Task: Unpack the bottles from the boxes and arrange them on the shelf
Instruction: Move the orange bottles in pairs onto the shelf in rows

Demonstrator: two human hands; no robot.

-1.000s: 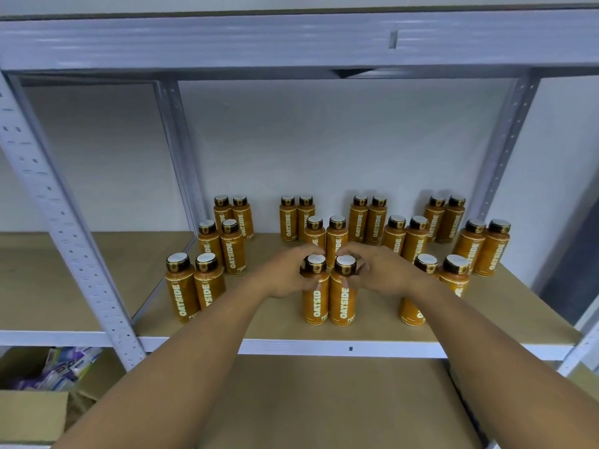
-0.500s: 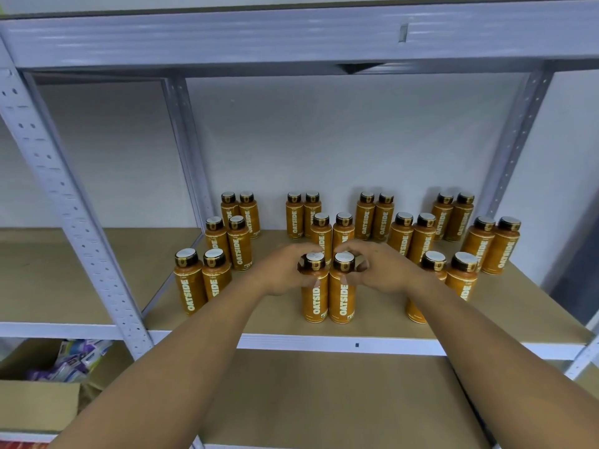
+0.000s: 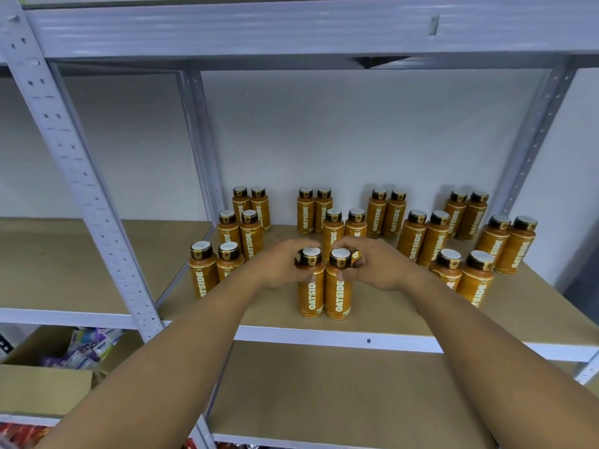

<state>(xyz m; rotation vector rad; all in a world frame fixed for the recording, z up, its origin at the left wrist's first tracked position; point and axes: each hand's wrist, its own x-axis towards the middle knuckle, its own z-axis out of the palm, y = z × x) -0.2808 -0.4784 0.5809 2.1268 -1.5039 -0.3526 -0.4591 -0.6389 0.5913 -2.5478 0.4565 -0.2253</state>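
Observation:
Two orange OATSIDE bottles with black-and-white caps stand side by side near the front edge of the shelf board (image 3: 389,319). My left hand (image 3: 278,267) grips the neck of the left bottle (image 3: 310,290). The right bottle (image 3: 338,293) is held at its neck by my right hand (image 3: 379,265). Both bottles stand upright on the board. Several more identical bottles stand in pairs behind and to both sides, such as the pair at front left (image 3: 214,270) and the pair at front right (image 3: 463,277).
Grey perforated metal uprights (image 3: 81,176) frame the shelf, with a beam overhead (image 3: 291,27). A lower board (image 3: 324,393) lies beneath. An open cardboard box (image 3: 45,384) holding coloured packets sits at lower left. The white wall is behind the bottles.
The view has shifted slightly, so the bottles sit a little further right in the frame. Both hands stay on the necks of the two front bottles, which remain standing on the board.

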